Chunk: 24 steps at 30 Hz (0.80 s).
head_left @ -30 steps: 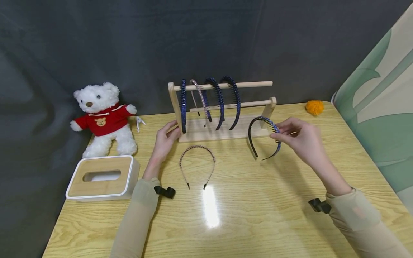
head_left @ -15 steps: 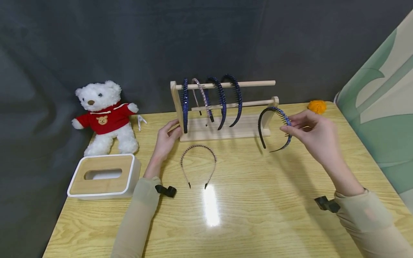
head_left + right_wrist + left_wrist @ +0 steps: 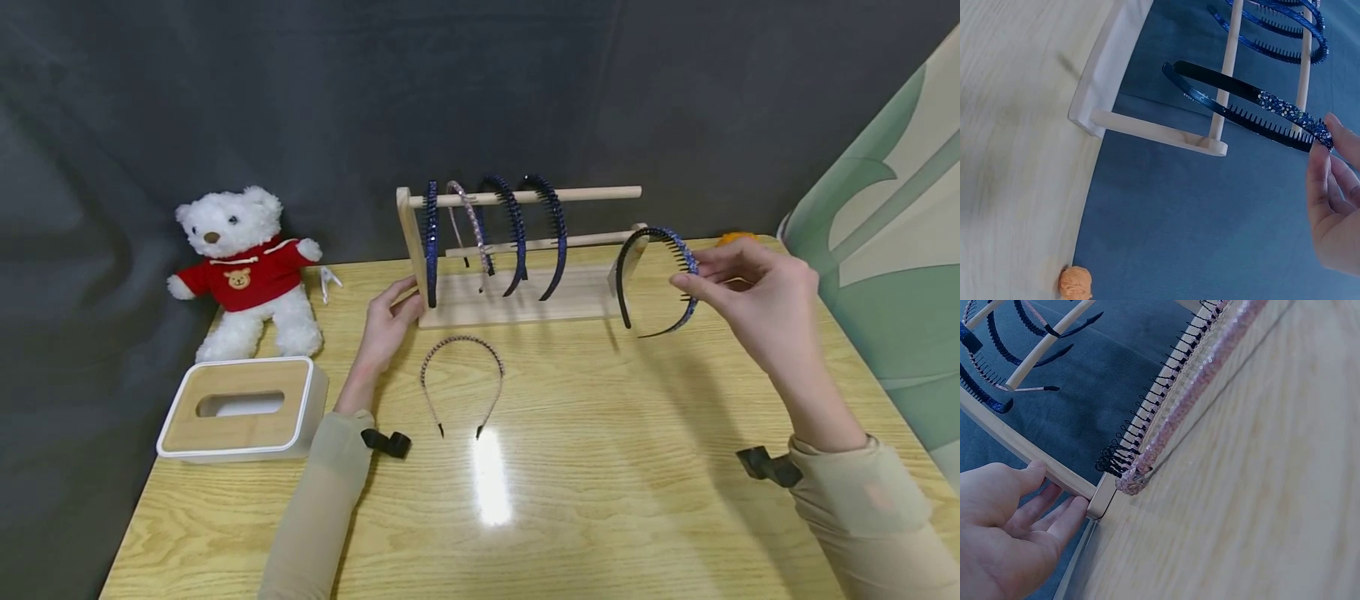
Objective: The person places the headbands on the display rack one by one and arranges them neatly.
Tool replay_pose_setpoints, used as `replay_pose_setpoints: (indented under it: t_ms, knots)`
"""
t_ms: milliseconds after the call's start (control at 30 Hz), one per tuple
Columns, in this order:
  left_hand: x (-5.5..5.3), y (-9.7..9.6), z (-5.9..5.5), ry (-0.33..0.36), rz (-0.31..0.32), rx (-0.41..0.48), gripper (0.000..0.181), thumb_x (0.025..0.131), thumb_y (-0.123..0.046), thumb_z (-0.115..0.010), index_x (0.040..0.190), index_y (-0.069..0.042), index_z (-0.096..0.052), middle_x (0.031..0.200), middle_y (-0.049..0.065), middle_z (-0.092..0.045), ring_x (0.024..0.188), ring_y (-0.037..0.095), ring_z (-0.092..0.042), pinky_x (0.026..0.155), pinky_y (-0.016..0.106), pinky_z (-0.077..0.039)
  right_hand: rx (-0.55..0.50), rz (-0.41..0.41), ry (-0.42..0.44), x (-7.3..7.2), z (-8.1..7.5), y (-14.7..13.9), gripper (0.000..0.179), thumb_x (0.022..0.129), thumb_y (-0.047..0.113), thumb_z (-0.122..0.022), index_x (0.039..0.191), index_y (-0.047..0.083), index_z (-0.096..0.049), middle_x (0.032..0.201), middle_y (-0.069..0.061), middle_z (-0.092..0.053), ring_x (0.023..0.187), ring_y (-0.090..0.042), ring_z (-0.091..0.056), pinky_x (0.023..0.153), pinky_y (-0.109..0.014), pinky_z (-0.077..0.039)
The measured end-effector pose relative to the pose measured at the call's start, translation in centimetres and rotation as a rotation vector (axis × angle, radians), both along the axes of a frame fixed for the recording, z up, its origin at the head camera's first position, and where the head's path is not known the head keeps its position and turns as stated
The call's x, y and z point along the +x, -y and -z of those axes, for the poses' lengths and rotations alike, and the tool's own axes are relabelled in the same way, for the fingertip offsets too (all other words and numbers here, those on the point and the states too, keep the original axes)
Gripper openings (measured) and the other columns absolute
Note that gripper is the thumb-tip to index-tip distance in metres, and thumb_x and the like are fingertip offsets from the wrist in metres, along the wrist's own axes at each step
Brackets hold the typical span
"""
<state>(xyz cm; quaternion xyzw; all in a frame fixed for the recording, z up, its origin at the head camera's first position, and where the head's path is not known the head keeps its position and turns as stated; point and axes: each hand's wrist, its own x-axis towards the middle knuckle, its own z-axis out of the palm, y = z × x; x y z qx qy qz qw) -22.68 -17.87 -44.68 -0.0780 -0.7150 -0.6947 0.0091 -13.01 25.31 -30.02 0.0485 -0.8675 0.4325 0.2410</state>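
In the head view, my right hand (image 3: 757, 292) pinches a sparkly blue toothed headband (image 3: 622, 287) by its outer side, between thumb and fingers. The headband hangs above the table, overlapping the right end of a wooden headband rack (image 3: 517, 317). The right wrist view has its glittery top (image 3: 1285, 107) close beside the rack's bars. My left hand (image 3: 386, 329) grips the rack's left end low down, thumb and fingers at the side post (image 3: 1054, 465). Several blue headbands (image 3: 557, 242) and a pink one (image 3: 474, 221) hang on the upper bar.
A thin pink beaded headband (image 3: 462, 338) lies on the table before the rack. To the left are a white teddy bear (image 3: 255, 287) in red, a wooden-topped tissue box (image 3: 292, 417) and a small white clip (image 3: 327, 283). An orange fluffy ball (image 3: 1076, 283) lies at the back right.
My right hand has carried the blue headband to the right and up, toward the rack's right end. My left hand stays at the rack's left end.
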Motion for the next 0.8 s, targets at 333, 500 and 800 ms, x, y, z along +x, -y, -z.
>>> replay_pose_setpoints:
  t_ms: [333,500,800]
  knots:
    - [-0.1,0.1,0.0,-0.005,-0.003,-0.007,0.043,0.110,0.004,-0.053,0.153,0.008,-0.051,0.156,0.026,-0.051,0.135,0.043,-0.059,0.110,0.034,-0.056,-0.008,0.020,-0.016,0.2,-1.0,0.1,0.021,0.084,-0.001,-0.091,0.100,-0.005,-0.078,0.086,0.028,-0.072,0.069,0.007,-0.067,0.062,-0.005,-0.053]
    - [-0.1,0.1,0.2,-0.001,-0.001,-0.021,0.043,0.111,0.002,-0.054,0.154,0.007,-0.051,0.157,0.025,-0.050,0.136,0.043,-0.058,0.111,0.034,-0.055,-0.023,0.037,-0.021,0.2,-1.2,-0.1,0.021,0.083,0.000,-0.092,0.100,-0.002,-0.079,0.083,0.025,-0.072,0.068,0.007,-0.068,0.062,-0.005,-0.053]
    - [-0.1,0.1,0.2,-0.001,-0.001,-0.025,0.043,0.110,0.003,-0.054,0.154,0.006,-0.052,0.157,0.025,-0.051,0.136,0.042,-0.059,0.110,0.034,-0.056,-0.032,0.049,-0.025,-0.1,-1.8,-0.4,0.023,0.084,0.001,-0.091,0.103,-0.004,-0.078,0.083,0.026,-0.072,0.069,0.006,-0.067,0.062,-0.005,-0.052]
